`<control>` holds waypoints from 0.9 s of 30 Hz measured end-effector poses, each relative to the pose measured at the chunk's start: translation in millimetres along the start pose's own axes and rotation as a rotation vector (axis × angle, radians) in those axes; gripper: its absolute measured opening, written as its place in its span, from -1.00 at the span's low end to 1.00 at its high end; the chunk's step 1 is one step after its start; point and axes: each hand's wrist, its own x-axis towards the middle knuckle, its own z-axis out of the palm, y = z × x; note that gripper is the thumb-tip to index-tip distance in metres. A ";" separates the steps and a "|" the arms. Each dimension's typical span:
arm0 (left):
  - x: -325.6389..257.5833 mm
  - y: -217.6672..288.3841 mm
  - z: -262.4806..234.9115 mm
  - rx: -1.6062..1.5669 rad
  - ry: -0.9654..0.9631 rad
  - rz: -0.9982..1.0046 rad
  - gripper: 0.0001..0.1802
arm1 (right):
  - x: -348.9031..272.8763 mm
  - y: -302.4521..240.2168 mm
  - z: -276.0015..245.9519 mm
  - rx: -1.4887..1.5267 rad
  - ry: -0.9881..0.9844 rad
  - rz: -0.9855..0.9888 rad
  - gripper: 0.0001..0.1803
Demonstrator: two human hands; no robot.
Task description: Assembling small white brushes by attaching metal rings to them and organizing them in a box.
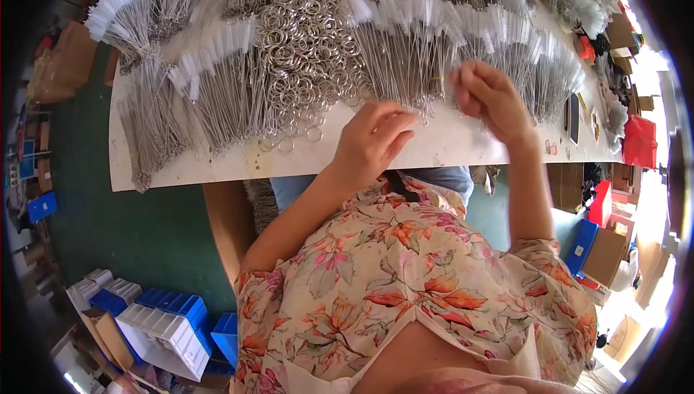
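My left hand (372, 139) hovers over the near edge of the table, fingers curled together; whatever sits between them is too small to tell. To its right, my right hand (493, 99) is raised beside the brushes, closed in a pinch and slightly blurred. I cannot make out what it holds. Beyond my hands lies a row of thin wire brushes (401, 54), with white bristle heads pointing away and small wire loops toward me. A heap of shiny metal rings (307, 50) spreads to the left of them, with a few loose ones near the edge.
More wire brushes (224, 97) lie left of the rings, with others along the far side. The white tabletop (441, 137) ends just before my body. A dark flat object (573, 118) lies at the right. Blue and white plastic bins (163, 329) stand on the green floor at lower left.
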 end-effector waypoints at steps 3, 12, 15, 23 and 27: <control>-29.0 -5.9 -11.2 -0.188 -0.191 -0.358 -0.73 | -24.3 -4.7 -9.0 -1.389 -0.030 -0.035 -0.88; -33.1 11.7 -8.7 -0.325 -0.171 -0.444 -0.70 | -17.1 54.3 49.4 -0.948 -0.234 -0.047 -0.90; -29.2 7.4 -16.8 -0.111 -0.096 -0.096 -0.72 | -13.6 49.7 57.7 -0.511 -0.273 0.244 -0.84; -5.5 -16.8 -32.8 0.129 -0.363 -0.131 -0.81 | -32.4 45.7 17.4 -0.953 -0.164 0.176 -0.85; 2.0 -40.9 -29.2 0.298 -0.475 -0.334 -0.83 | -29.4 69.9 8.8 -1.823 0.065 0.021 -0.87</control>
